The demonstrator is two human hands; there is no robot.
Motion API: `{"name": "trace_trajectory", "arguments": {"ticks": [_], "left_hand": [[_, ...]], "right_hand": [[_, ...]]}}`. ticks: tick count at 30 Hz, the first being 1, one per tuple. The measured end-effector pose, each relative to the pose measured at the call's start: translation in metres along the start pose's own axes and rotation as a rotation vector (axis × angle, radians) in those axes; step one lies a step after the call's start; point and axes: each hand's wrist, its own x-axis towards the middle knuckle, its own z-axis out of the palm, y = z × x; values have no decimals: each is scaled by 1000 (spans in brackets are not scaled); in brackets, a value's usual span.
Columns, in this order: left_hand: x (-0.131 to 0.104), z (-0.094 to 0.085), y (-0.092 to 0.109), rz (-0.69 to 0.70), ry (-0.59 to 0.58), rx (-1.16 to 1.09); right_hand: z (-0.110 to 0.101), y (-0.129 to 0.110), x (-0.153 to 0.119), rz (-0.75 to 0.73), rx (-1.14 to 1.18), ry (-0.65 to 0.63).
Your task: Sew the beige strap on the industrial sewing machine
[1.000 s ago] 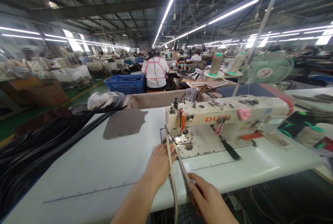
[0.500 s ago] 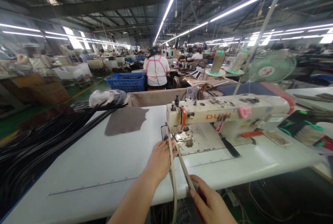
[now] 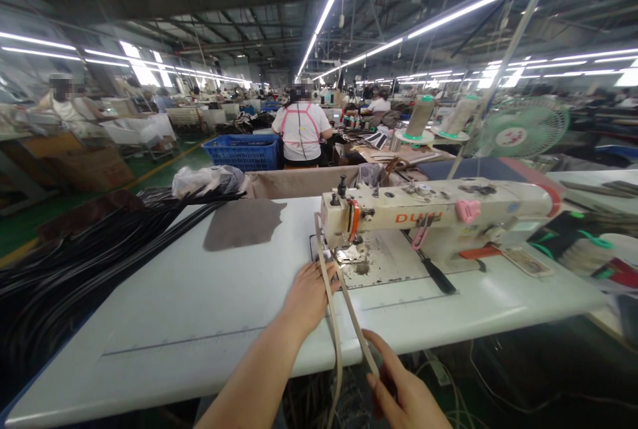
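A cream sewing machine (image 3: 389,216) stands on the white table, and a narrow beige strap (image 3: 355,313) runs from under its needle area toward the front edge. My right hand (image 3: 399,382) pinches this strap between thumb and fingers, just past the table's edge. My left hand (image 3: 312,289) lies by the needle plate, its fingers on the strap close to the needle; the fingertips are partly hidden by strap. A second beige length (image 3: 335,329) loops up beside the machine head, passes over my left hand and hangs down off the front edge.
A grey-brown piece (image 3: 244,224) lies on the white table (image 3: 199,296). Long black strips (image 3: 64,296) are heaped at the left. A black-handled tool (image 3: 438,276) rests by the machine. Behind are a blue crate (image 3: 242,152), a seated person (image 3: 302,130) and a fan (image 3: 518,133).
The second strap length now rises higher beside the machine head. Both hands stay in nearly the same place. The view has shifted slightly, and the seated person's arm is further out.
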Motion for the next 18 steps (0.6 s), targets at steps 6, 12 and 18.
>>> {"name": "trace_trajectory", "arguments": {"ticks": [6, 12, 18], "left_hand": [[-1, -2, 2, 2, 21, -4], [-1, 1, 0, 1, 19, -5], [0, -1, 1, 4, 39, -3]], "right_hand": [[4, 5, -5, -1, -61, 27], [2, 3, -9, -65, -111, 104], [2, 1, -14, -71, -136, 84]]}}
